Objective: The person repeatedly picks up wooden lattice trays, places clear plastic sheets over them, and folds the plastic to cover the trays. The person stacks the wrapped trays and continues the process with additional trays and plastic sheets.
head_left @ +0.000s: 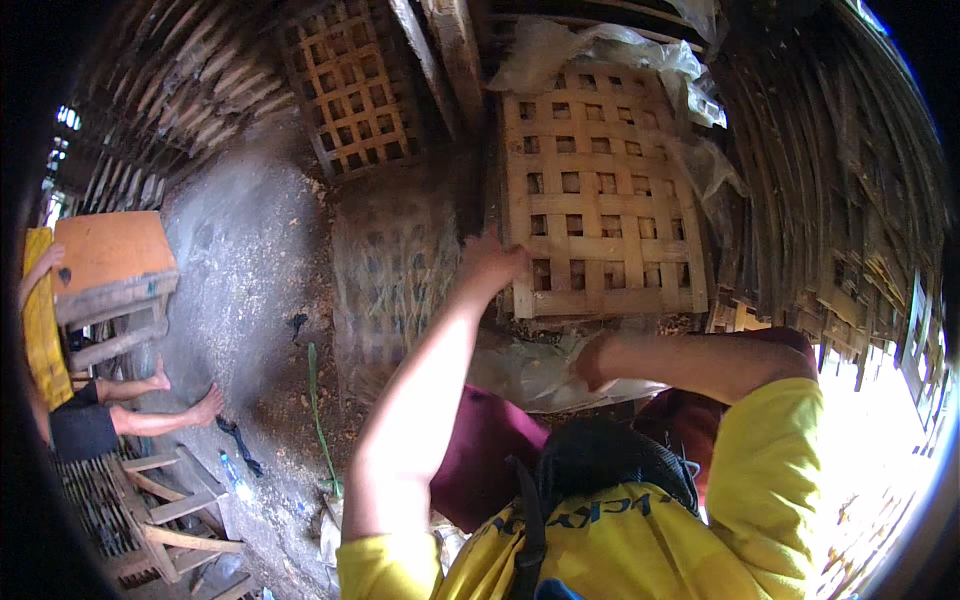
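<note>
A woven bamboo lattice panel (609,222) in a wooden frame lies in front of me. My left hand (492,264) is at its lower left edge, fingers curled and close together; what they hold, if anything, is hidden. My right hand (592,364) is bent inward below the panel's near edge, over a crumpled clear plastic sheet (530,362). Motion smears its fingers, so I cannot make out whether it grips the sheet. To the left of my left hand, a second, dark lattice panel (392,270) shows under a translucent film.
Another lattice panel (352,90) leans at the far left by wooden posts (455,60). Bundled bamboo slats (830,170) line the right. On the left, a person's legs (165,415) extend beside an orange-topped wooden table (112,245). A wooden chair (175,510) and bottle (236,478) are nearer.
</note>
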The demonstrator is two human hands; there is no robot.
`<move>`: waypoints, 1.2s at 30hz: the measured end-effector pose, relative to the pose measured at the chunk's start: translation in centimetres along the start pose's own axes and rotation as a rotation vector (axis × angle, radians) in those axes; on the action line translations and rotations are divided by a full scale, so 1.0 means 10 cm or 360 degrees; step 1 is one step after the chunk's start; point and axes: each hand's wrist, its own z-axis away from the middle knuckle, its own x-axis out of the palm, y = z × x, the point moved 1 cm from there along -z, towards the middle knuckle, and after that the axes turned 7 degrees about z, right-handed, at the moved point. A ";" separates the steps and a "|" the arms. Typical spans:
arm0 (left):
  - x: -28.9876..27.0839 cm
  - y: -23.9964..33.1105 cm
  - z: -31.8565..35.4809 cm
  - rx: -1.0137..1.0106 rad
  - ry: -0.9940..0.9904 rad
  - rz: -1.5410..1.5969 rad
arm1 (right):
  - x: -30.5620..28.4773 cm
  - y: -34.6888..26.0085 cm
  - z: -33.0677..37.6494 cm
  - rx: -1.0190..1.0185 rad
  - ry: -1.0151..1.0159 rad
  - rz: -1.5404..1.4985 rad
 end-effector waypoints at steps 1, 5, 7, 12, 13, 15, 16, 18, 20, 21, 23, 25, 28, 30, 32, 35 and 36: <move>0.24 -0.03 -0.01 -0.0106 -0.0091 -0.0013 | -0.06 0.09 0.25 0.0097 0.0215 -0.0165; 0.57 -0.01 -0.07 -0.0505 -0.0375 -0.0008 | -0.29 0.35 1.13 0.0278 0.0995 -0.0486; 0.39 0.20 -0.08 -0.0579 -0.0370 0.0079 | -0.28 0.48 1.31 0.0374 0.1174 -0.0704; -0.25 0.58 -0.07 -0.0286 -0.0366 0.0617 | -0.26 0.74 1.22 0.0895 0.2069 -0.0781; -0.43 0.74 -0.06 -0.0218 -0.0388 0.0858 | -0.34 0.79 1.28 0.0821 0.2143 -0.1019; -0.57 0.91 -0.01 -0.0068 -0.0324 0.1221 | -0.50 0.86 1.43 0.0809 0.2399 -0.1190; -0.62 1.00 0.03 0.0000 -0.0300 0.1409 | -0.55 0.89 1.50 0.0887 0.2578 -0.1124; -0.71 1.27 0.16 0.0239 -0.0341 0.1652 | -0.68 0.93 1.69 0.0846 0.2736 -0.1278; -0.80 1.52 0.26 0.0362 -0.0429 0.1839 | -0.82 0.97 2.07 0.0650 0.2674 -0.1679; -0.81 1.60 0.29 0.0389 -0.0475 0.1886 | -0.88 0.96 2.25 0.0812 0.2697 -0.1594; -0.71 1.82 0.33 0.0439 -0.0530 0.2006 | -0.81 1.15 2.37 0.0906 0.2776 -0.1717; -0.64 2.02 0.39 0.0453 -0.0684 0.2183 | -0.77 1.14 2.55 0.0906 0.2770 -0.1766; -0.53 2.21 0.50 0.0767 -0.0370 0.1921 | -0.66 0.96 2.61 0.0683 0.3035 -0.1957; -0.62 2.34 0.55 0.0988 -0.0165 0.1677 | -0.60 0.84 2.73 0.0371 0.3138 -0.2218; -0.76 2.44 0.61 0.1275 -0.0019 0.1477 | -0.52 0.68 2.98 0.0222 0.3316 -0.2298; -0.94 2.28 0.58 0.1366 0.0087 0.1113 | -0.42 0.76 2.93 -0.0585 0.3343 -0.2960; -0.97 2.16 0.50 0.1265 0.0164 0.0963 | -0.34 0.85 2.91 -0.0761 0.3178 -0.3171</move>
